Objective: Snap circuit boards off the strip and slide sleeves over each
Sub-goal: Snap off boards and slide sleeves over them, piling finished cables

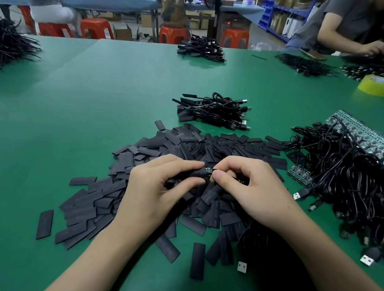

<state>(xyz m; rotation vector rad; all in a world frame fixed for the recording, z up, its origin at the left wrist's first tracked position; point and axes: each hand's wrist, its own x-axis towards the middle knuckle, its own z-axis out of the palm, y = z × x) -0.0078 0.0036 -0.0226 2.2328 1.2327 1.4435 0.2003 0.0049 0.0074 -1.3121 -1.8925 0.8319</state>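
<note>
Between finger and thumb, my left hand [157, 188] pinches a black sleeve [193, 173]. A small green circuit board [208, 170] sticks out of the sleeve's right end. My right hand [250, 187] pinches that board's other end, fingers curled. Both hands hover over a spread pile of flat black sleeves [150, 188]. A long strip of circuit boards [363, 139] with black cables attached lies at the right, and a short strip piece [301, 175] rests beside it.
A bundle of sleeved USB cables [215, 111] lies beyond the pile. Tangled black cables with USB plugs [353, 196] fill the right side. A yellow tape roll [377, 85] sits far right. Another person works at the far right corner of the green table [74, 102].
</note>
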